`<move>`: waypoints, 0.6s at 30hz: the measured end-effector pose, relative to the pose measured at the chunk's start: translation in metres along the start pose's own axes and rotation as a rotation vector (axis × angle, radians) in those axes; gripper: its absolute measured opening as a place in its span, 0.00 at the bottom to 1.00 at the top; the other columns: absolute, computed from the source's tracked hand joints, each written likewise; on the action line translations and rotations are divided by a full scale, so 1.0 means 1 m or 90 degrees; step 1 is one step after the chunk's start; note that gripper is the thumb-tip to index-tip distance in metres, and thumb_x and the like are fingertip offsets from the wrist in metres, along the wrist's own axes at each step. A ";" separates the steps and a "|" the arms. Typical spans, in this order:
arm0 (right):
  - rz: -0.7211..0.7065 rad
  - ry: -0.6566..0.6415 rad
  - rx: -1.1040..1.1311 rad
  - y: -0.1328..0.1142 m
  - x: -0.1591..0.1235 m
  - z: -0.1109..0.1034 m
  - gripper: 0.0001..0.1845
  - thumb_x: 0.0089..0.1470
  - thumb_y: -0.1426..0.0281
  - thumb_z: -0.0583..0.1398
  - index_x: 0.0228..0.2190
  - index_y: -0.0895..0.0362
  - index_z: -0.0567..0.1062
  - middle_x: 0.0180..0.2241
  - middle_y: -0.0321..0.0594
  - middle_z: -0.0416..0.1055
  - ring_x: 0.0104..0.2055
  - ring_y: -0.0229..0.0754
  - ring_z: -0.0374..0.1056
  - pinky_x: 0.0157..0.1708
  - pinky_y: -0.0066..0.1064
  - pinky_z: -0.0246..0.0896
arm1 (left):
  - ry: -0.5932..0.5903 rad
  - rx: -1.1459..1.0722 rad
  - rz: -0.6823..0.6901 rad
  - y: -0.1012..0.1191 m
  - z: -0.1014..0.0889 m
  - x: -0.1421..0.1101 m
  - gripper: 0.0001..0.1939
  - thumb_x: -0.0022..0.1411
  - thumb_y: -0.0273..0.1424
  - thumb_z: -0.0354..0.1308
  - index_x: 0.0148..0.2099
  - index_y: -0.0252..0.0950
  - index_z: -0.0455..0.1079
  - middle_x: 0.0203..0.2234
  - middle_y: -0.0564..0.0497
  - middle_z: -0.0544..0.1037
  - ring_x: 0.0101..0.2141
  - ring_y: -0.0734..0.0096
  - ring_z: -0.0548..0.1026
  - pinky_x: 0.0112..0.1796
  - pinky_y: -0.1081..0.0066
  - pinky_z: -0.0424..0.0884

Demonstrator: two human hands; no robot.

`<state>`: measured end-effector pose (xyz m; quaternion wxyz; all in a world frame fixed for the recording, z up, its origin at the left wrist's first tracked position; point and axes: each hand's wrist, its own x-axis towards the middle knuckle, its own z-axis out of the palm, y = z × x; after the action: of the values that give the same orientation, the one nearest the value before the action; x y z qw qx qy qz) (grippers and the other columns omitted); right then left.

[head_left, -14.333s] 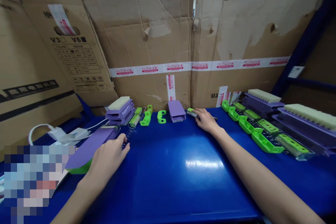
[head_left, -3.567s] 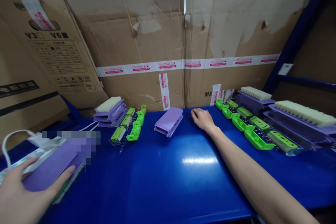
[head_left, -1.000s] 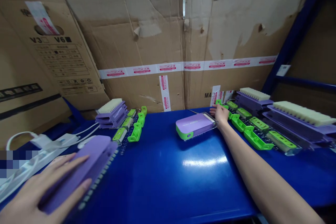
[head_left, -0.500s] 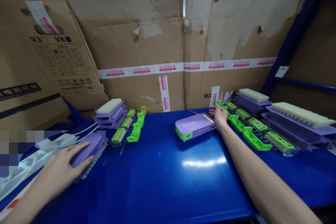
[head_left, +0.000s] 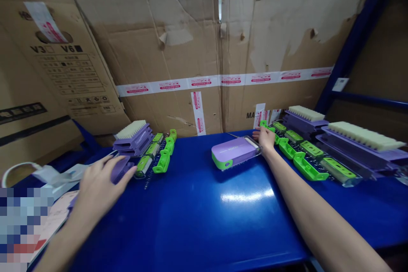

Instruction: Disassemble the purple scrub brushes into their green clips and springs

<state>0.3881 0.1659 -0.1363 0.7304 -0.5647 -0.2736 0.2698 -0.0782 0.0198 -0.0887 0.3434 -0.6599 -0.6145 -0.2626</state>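
Fingers and thumb of my left hand (head_left: 103,180) are closed around a slotted purple part (head_left: 121,171), which the hand partly covers. Just beyond it stands a stack of purple slotted shells with a cream bristle-like block (head_left: 132,129) on top. A purple and green brush (head_left: 236,152) with a clear end lies bristles down in the middle. My right hand (head_left: 265,138) is beside that clear end, with its fingers curled; what they hold, if anything, is hidden. Bright green curved pieces (head_left: 306,168) line up to the right of this hand.
Green-topped clear pieces (head_left: 339,170) and purple shells with cream blocks (head_left: 366,134) lie at the right. More green pieces (head_left: 162,160) and thin springs sit left of centre. A white plug and cable (head_left: 47,174) lie at far left. Cardboard (head_left: 178,59) walls the blue table (head_left: 191,221).
My left hand has moved right and away from me, with a purple part in its fingers. My right hand and the brush stay in place; the view has shifted slightly.
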 end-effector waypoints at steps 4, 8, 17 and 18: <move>-0.009 -0.003 -0.015 0.003 0.002 0.000 0.14 0.52 0.61 0.55 0.24 0.58 0.72 0.17 0.37 0.70 0.18 0.36 0.66 0.16 0.24 0.60 | 0.096 -0.135 0.213 0.076 -0.017 -0.011 0.10 0.62 0.32 0.55 0.45 0.34 0.69 0.42 0.42 0.73 0.43 0.58 0.71 0.44 0.61 0.67; -0.021 -0.008 -0.033 0.007 0.005 0.001 0.15 0.52 0.61 0.54 0.25 0.58 0.73 0.18 0.37 0.71 0.18 0.36 0.66 0.17 0.24 0.60 | 0.082 -0.204 0.414 0.124 -0.023 -0.026 0.02 0.60 0.24 0.56 0.36 0.33 0.69 0.31 0.46 0.74 0.34 0.63 0.70 0.36 0.65 0.65; -0.049 -0.022 -0.118 0.011 0.006 0.000 0.20 0.53 0.58 0.50 0.28 0.58 0.74 0.22 0.40 0.73 0.20 0.36 0.68 0.20 0.25 0.62 | 0.077 -0.208 0.404 0.168 0.007 -0.004 0.09 0.62 0.30 0.52 0.30 0.34 0.66 0.23 0.50 0.66 0.27 0.68 0.64 0.29 0.67 0.60; -0.056 -0.027 -0.135 0.011 0.006 0.000 0.21 0.54 0.58 0.49 0.29 0.59 0.74 0.23 0.41 0.74 0.21 0.37 0.68 0.21 0.26 0.63 | 0.069 -0.221 0.380 0.174 0.012 0.000 0.08 0.62 0.32 0.52 0.33 0.33 0.67 0.25 0.48 0.68 0.29 0.66 0.65 0.30 0.67 0.61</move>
<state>0.3916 0.1720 -0.1462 0.6719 -0.6204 -0.3402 0.2189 0.0929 0.0273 -0.1190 0.3196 -0.8444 -0.3215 -0.2856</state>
